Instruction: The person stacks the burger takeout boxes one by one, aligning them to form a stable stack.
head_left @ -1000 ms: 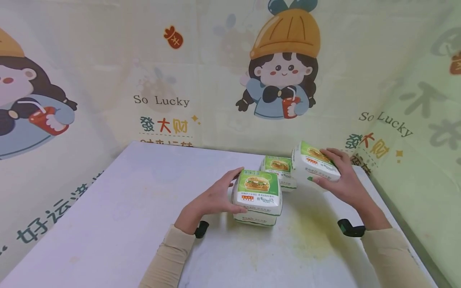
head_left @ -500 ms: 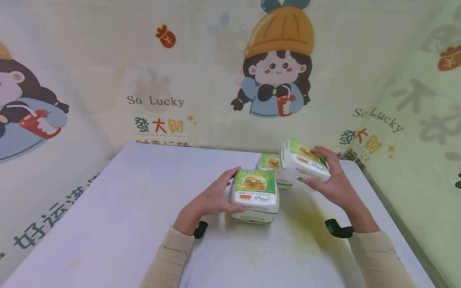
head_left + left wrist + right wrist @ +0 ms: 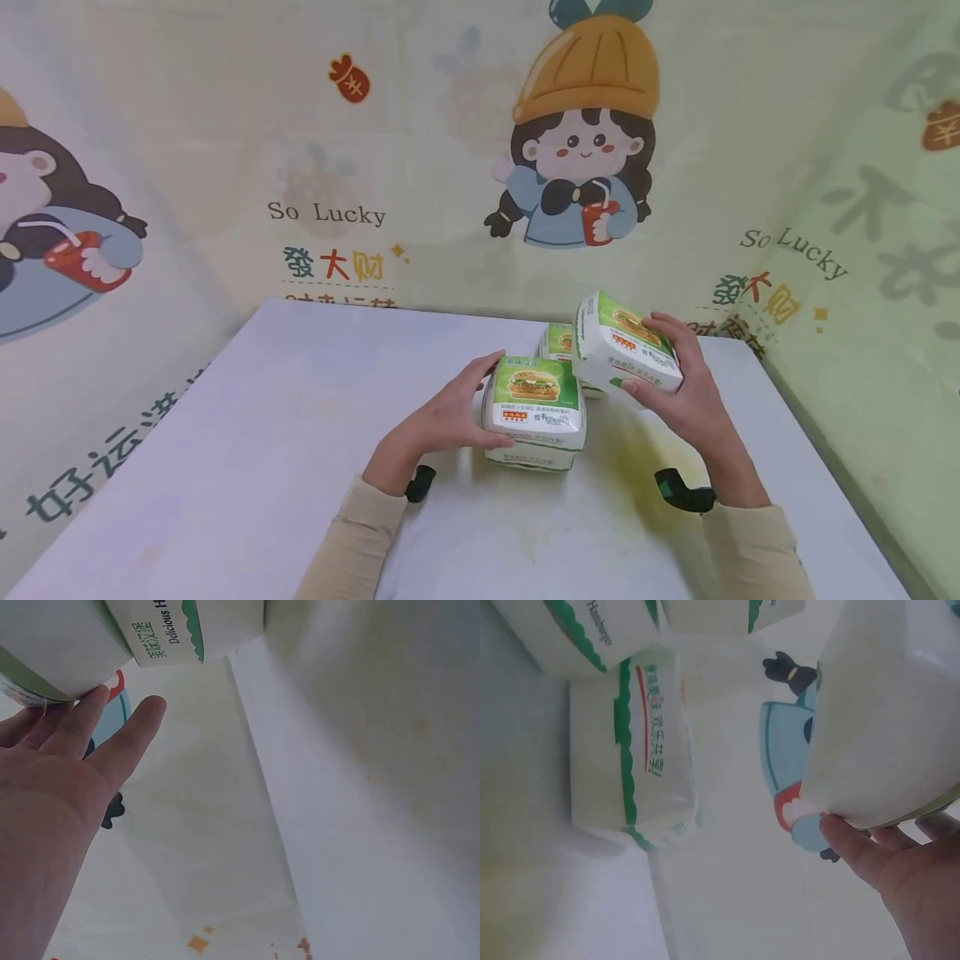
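Observation:
Near the middle of the table, a white and green burger box [image 3: 534, 400] sits on top of another burger box [image 3: 531, 457]. My left hand [image 3: 446, 412] grips the upper one from its left side, thumb on the near face and fingers around the far side. To the right, my right hand [image 3: 686, 387] holds a third burger box [image 3: 630, 346] raised and tilted, its left side higher. Behind them stands one more burger box [image 3: 557, 340], partly hidden by the held ones. In the right wrist view, the raised box [image 3: 892, 727] is above the thumb and fingers.
The white table [image 3: 300, 417] has a yellowish stain [image 3: 637, 467] right of the stack. A printed cloth [image 3: 435, 167] with cartoon figures hangs along the back and sides of the table.
My right hand has moved left with its tilted burger box, which now covers more of the box behind. The left hand keeps its grip on the stacked box.

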The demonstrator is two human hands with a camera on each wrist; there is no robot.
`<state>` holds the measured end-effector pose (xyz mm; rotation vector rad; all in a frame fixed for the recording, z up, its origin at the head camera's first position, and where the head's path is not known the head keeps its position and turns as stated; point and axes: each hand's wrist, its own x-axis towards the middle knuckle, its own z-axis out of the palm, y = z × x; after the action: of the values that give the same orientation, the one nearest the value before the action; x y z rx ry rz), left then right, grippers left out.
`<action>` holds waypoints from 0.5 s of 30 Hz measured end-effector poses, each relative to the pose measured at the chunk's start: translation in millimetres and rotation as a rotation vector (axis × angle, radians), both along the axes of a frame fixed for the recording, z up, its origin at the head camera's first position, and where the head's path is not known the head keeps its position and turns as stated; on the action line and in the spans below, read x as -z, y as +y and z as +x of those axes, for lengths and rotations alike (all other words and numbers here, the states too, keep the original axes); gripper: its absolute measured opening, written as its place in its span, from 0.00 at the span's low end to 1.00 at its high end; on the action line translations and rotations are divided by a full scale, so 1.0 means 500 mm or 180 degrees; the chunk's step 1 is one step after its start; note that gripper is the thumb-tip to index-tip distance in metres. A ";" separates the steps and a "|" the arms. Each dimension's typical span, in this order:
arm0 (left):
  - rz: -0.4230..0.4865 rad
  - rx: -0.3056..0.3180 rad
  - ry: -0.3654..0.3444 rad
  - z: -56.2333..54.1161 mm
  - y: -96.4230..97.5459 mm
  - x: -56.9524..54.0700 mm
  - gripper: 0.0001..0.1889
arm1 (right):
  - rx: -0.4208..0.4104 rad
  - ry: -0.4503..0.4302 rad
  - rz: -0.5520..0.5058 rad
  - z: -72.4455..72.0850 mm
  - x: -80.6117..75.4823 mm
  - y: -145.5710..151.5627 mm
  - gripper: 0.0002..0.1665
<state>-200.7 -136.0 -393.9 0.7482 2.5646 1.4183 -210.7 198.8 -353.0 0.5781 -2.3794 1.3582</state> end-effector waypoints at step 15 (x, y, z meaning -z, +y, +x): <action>-0.0010 0.0041 0.0052 -0.005 0.004 0.001 0.61 | -0.0128 -0.0076 -0.0162 0.012 0.008 -0.007 0.51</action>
<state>-202.9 -134.1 -394.6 0.7776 2.5689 1.4102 -204.7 195.5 -357.0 0.6021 -2.3563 1.4462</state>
